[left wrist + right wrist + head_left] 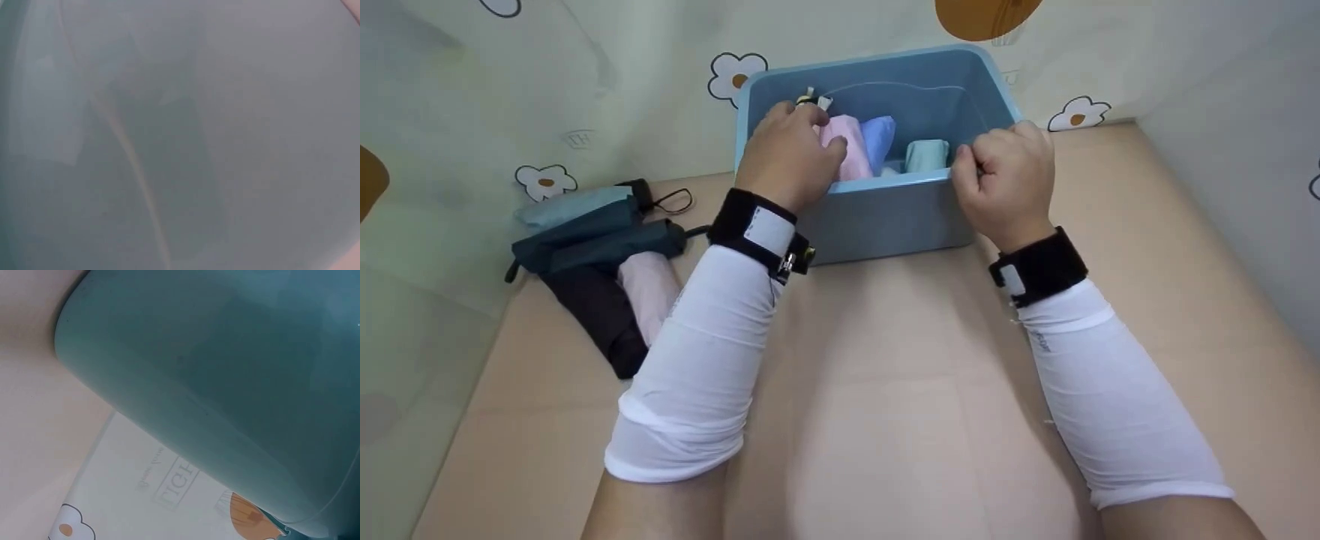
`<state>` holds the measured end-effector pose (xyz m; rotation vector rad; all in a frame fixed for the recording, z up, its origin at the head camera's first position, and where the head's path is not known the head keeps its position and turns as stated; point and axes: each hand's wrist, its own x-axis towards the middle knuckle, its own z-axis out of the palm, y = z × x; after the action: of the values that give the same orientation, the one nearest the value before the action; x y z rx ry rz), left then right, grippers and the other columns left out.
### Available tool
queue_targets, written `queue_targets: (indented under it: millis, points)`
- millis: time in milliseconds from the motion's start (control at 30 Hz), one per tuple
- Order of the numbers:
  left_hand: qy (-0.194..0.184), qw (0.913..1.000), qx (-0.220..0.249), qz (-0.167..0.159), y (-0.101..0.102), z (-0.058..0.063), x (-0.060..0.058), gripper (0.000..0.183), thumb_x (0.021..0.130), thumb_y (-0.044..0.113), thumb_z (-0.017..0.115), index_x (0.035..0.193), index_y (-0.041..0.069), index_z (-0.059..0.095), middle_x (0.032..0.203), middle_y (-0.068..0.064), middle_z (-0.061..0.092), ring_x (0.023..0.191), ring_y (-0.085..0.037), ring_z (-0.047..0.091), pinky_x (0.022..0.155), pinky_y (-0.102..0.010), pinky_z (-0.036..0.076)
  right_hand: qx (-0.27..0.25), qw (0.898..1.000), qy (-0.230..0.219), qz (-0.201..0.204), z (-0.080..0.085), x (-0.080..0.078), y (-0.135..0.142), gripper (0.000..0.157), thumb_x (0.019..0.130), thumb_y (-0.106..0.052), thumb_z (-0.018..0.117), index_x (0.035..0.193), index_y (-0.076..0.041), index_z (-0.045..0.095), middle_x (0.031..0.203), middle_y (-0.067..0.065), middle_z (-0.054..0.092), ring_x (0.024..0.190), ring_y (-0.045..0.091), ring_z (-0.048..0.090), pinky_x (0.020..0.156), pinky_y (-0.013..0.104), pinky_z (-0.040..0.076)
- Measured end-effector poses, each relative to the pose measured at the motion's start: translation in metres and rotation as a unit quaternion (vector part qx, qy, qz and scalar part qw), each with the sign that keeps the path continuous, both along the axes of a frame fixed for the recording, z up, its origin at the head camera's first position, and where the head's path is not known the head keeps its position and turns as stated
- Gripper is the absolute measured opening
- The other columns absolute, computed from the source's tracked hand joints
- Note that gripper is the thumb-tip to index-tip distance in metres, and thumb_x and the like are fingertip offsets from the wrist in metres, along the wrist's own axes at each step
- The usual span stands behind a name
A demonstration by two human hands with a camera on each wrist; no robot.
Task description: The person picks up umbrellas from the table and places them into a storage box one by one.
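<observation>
A blue plastic bin [885, 225] stands at the back of the table. My left hand [791, 154] reaches over its front left rim, beside a pink bundle [851, 150] inside. The hand's far fingertips are hidden, so I cannot tell whether they grip anything. Just beyond them, a small dark and yellow item [808, 99] with white ends shows. My right hand [1009, 180] grips the bin's front right corner, fingers curled over the rim. In the left wrist view the bin's grey-blue wall [253, 140] fills most of the picture. The right wrist view shows the bin's outer side [197, 371].
A blue bundle [879, 139] and a pale green roll [928, 155] lie in the bin. Left of it, several folded umbrellas [600, 244] are piled, among them a black one [596, 315] and a pale pink one [649, 289]. A flower-printed curtain [645, 97] hangs behind.
</observation>
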<state>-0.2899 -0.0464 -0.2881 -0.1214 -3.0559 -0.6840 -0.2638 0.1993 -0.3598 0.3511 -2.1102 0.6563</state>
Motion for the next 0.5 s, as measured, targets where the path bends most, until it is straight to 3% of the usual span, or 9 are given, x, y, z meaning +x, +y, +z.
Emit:
queue_targets:
  millis: [100, 267, 400, 500]
  points:
    - [0.061, 0.9978, 0.021, 0.010, -0.001, -0.004, 0.005, 0.047, 0.106, 0.046, 0.050, 0.145, 0.023, 0.061, 0.165, -0.002, 0.044, 0.150, -0.022, 0.044, 0.127, -0.042, 0.033, 0.001, 1.000, 0.000, 0.001, 0.000, 0.000, 0.000, 0.048, 0.095, -0.027, 0.050, 0.053, -0.005, 0.043, 0.053, 0.013, 0.043, 0.065, 0.038, 0.045, 0.072, 0.051, 0.033]
    - [0.161, 0.9866, 0.027, -0.003, -0.006, -0.012, 0.013, 0.040, 0.106, 0.043, 0.051, 0.130, 0.019, 0.071, 0.155, -0.002, 0.056, 0.145, -0.021, 0.050, 0.124, -0.043, 0.034, 0.012, 1.000, -0.001, 0.000, 0.000, 0.000, 0.001, 0.048, 0.096, -0.025, 0.050, 0.053, -0.004, 0.043, 0.053, 0.014, 0.043, 0.064, 0.038, 0.044, 0.070, 0.050, 0.033]
    - [0.180, 0.9834, 0.019, -0.019, -0.016, -0.020, 0.018, 0.043, 0.106, 0.047, 0.051, 0.128, 0.018, 0.072, 0.154, -0.004, 0.058, 0.146, -0.023, 0.050, 0.123, -0.048, 0.034, 0.017, 1.000, -0.003, -0.001, 0.001, 0.000, 0.002, 0.048, 0.096, -0.025, 0.049, 0.054, -0.004, 0.043, 0.053, 0.014, 0.043, 0.065, 0.038, 0.044, 0.071, 0.050, 0.033]
    - [0.160, 0.9865, 0.024, -0.028, -0.031, -0.028, 0.021, 0.053, 0.105, 0.056, 0.049, 0.137, 0.018, 0.068, 0.159, -0.008, 0.052, 0.151, -0.028, 0.044, 0.125, -0.052, 0.030, 0.013, 1.000, -0.003, -0.001, 0.000, 0.000, 0.002, 0.047, 0.095, -0.024, 0.050, 0.053, -0.005, 0.042, 0.052, 0.013, 0.043, 0.065, 0.039, 0.044, 0.072, 0.051, 0.034]
